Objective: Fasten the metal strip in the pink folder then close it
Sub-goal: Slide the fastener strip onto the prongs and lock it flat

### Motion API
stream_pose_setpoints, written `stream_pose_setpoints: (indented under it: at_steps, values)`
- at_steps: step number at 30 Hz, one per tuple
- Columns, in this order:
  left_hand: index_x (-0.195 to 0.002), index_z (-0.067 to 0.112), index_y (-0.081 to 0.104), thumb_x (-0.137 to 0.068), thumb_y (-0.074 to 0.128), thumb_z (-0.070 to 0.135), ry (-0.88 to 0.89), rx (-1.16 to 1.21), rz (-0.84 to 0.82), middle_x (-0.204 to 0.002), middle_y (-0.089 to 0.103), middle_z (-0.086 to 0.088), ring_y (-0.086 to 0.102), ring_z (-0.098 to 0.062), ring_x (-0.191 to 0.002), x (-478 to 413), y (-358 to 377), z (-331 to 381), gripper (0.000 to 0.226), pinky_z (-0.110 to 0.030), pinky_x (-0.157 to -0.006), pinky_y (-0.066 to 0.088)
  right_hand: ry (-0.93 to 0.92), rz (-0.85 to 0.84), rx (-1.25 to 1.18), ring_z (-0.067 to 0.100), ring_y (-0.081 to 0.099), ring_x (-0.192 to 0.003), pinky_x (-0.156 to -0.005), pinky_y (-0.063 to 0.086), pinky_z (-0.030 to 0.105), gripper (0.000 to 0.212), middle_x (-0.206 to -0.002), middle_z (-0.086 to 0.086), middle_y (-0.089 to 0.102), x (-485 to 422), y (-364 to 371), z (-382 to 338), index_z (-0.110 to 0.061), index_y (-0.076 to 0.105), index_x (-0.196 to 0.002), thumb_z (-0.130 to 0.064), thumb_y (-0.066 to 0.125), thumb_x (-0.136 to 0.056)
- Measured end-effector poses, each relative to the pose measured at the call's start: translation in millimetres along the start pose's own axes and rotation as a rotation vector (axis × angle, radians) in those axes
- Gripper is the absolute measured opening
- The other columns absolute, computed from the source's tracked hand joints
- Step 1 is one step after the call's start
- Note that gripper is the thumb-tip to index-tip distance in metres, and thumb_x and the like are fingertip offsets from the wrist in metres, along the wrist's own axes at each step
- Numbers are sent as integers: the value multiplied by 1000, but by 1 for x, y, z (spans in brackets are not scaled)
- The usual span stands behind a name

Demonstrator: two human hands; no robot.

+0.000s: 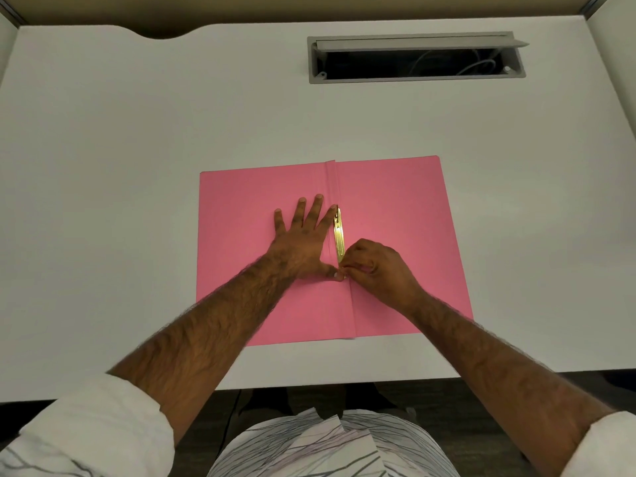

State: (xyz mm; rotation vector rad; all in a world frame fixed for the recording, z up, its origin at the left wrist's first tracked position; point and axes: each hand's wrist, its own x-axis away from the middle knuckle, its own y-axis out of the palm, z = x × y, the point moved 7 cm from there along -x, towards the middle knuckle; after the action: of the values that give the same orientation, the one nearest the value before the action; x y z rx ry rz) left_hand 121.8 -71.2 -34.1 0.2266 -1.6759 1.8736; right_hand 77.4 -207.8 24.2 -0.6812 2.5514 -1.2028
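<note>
A pink folder (395, 208) lies open and flat on the white desk, its spine crease running away from me down the middle. A gold metal strip (339, 235) lies along that crease. My left hand (303, 235) rests flat on the left flap with fingers spread, the index fingertip touching the strip's far end and the thumb by its near end. My right hand (375, 266) is curled, its fingertips pinching the near end of the strip, which the fingers partly hide.
The white desk (137, 132) has a grey cable tray opening (416, 58) with a raised lid at the back right. The desk's near edge runs just in front of my body, a little below the folder's bottom edge.
</note>
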Motion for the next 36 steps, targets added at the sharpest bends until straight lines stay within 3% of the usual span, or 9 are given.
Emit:
stream_pose_setpoints:
  at_steps: [7,18,29,33,36]
  values:
    - [-157,27,-23,-62,65,86,4,-1,-4,-165,-33,-5,-26,-34,-152,2,-2,1,142,-71,-116,-9,-33,-41,186,25,65,-86,-68,56,37,12,-96,8,74,7,-2,13,-9,78,-99,-12,71,-89]
    - [-158,27,-21,-60,63,88,15,-13,30,-166,-29,-7,-22,-36,-154,1,-1,-1,143,-73,-115,-5,-12,-9,235,22,58,-80,-60,47,33,13,-89,3,73,16,13,5,-12,78,-98,-15,69,-89]
    - [-160,25,-15,-61,64,87,14,-50,55,-169,-21,-8,-14,-37,-156,5,-7,2,141,-72,-116,4,188,81,56,18,58,-83,-75,48,36,15,-88,2,74,18,19,12,-14,78,-99,-22,67,-92]
    - [-160,25,-15,-62,69,83,13,-68,28,-169,-20,-9,-12,-38,-156,3,-9,1,142,-72,-116,8,127,62,132,21,59,-80,-70,47,38,20,-87,3,74,22,18,6,-15,79,-100,-29,67,-92]
    - [-159,26,-17,-61,71,81,9,-83,-4,-168,-22,-9,-12,-39,-155,0,-8,2,143,-72,-116,8,31,62,317,25,58,-76,-64,46,38,15,-84,5,71,27,23,-5,-12,76,-95,-24,68,-92]
